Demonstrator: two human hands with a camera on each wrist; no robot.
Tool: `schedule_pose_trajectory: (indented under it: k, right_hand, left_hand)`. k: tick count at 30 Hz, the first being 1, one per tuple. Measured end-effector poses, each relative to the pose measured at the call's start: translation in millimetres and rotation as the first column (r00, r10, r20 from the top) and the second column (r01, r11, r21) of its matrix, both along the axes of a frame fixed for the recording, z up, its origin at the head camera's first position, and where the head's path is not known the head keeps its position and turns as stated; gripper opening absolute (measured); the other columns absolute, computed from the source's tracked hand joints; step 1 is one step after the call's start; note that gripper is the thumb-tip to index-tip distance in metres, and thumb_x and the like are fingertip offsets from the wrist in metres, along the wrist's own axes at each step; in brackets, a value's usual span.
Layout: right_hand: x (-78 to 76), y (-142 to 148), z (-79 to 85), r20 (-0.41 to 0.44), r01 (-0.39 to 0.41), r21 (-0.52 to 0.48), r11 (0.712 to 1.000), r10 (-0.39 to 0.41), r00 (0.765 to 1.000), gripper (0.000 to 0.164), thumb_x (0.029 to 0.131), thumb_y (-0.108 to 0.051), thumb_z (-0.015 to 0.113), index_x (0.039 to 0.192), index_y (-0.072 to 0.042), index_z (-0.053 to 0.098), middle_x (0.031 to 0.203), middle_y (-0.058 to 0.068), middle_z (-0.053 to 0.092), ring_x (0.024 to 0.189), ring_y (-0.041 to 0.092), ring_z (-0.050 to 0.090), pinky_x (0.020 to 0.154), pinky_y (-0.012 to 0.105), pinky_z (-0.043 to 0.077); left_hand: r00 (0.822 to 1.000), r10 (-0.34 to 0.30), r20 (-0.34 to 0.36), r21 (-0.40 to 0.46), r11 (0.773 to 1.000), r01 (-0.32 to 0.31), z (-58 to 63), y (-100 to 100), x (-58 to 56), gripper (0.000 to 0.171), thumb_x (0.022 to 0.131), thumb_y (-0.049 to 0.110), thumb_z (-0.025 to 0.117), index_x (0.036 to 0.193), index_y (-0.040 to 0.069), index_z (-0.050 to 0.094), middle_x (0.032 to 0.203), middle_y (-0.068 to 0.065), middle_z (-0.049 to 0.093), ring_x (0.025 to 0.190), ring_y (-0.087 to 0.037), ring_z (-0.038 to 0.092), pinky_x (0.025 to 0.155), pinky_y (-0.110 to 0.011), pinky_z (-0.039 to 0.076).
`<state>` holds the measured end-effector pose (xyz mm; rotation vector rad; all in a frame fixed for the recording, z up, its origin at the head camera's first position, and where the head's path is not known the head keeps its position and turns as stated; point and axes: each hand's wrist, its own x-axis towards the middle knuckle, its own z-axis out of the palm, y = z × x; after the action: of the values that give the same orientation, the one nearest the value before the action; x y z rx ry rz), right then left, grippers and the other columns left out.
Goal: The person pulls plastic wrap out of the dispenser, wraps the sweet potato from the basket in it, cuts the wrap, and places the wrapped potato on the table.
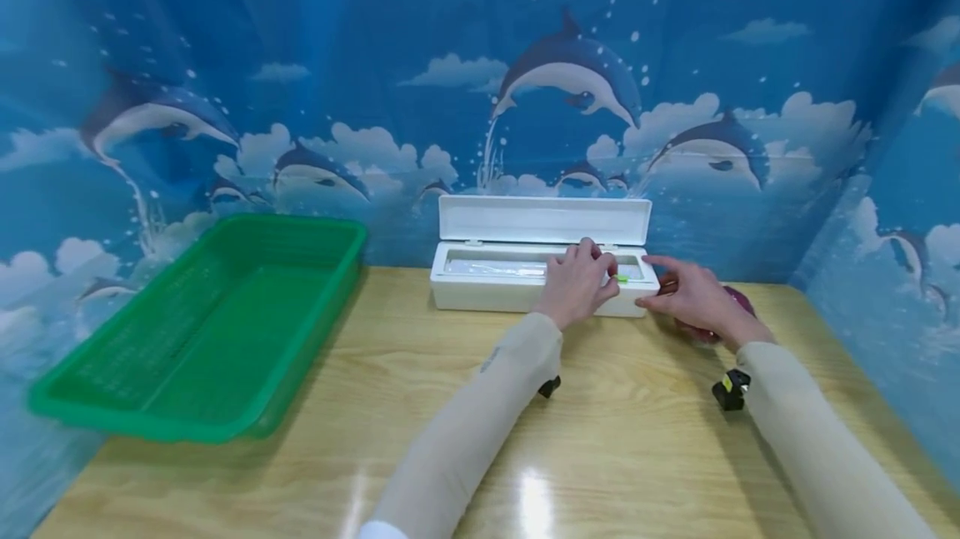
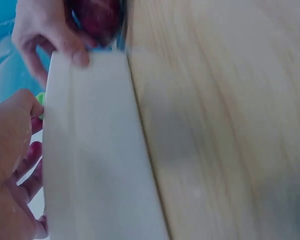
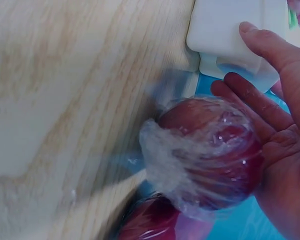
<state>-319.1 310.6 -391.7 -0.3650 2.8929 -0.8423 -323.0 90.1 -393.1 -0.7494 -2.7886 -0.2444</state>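
Note:
A long white cling film dispenser (image 1: 487, 297) stands against the back curtain, its lid (image 1: 543, 221) raised. Clear film (image 1: 495, 268) shows in its top opening. Over the right part of that opening, my left hand (image 1: 573, 282) pinches a small bright green slider (image 1: 622, 278). My right hand (image 1: 697, 296) grips the dispenser's right end, thumb on the front face and index finger at the top edge. Beside the right palm sits a round, dark red item (image 3: 210, 155) wrapped in clear film. A second dark red, shiny item (image 3: 150, 222) lies next to it.
A large green plastic basket (image 1: 262, 406) stands on the left of the wooden table (image 1: 600, 447). Behind and to the right hangs a blue dolphin-print curtain (image 1: 405, 14). The wrapped items lie close to the dispenser's right end.

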Motion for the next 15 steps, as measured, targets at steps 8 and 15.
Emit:
schedule_pose_trajectory:
  k: [8, 15]
  right_hand:
    - [-1.0, 0, 3.5, 0.009, 0.001, 0.027, 1.000, -0.002, 1.000, 0.088, 0.090, -0.040, 0.078, 0.158, -0.004, 0.035, 0.128, 0.030, 0.065, 0.103, 0.034, 0.070, 0.076, 0.038, 0.058]
    - [-0.8, -5, 2.7, -0.024, -0.012, 0.059, 0.998, 0.013, 1.000, 0.088, 0.090, -0.042, 0.078, 0.156, 0.000, 0.036, 0.128, 0.032, 0.065, 0.112, 0.042, 0.068, 0.090, 0.054, 0.057]
  left_hand:
    - [1.000, 0.004, 0.012, -0.012, 1.000, -0.004, 6.1, -44, 0.8, 0.017, 0.105, 0.040, 0.052, 0.113, 0.030, 0.064, 0.116, 0.002, 0.052, 0.102, -0.016, 0.049, 0.081, -0.033, 0.041]
    - [0.999, 0.012, 0.042, 0.004, 1.000, -0.012, 6.4, -74, 1.4, 0.018, 0.105, 0.039, 0.051, 0.115, 0.030, 0.064, 0.116, 0.001, 0.054, 0.101, -0.017, 0.049, 0.078, -0.032, 0.039]
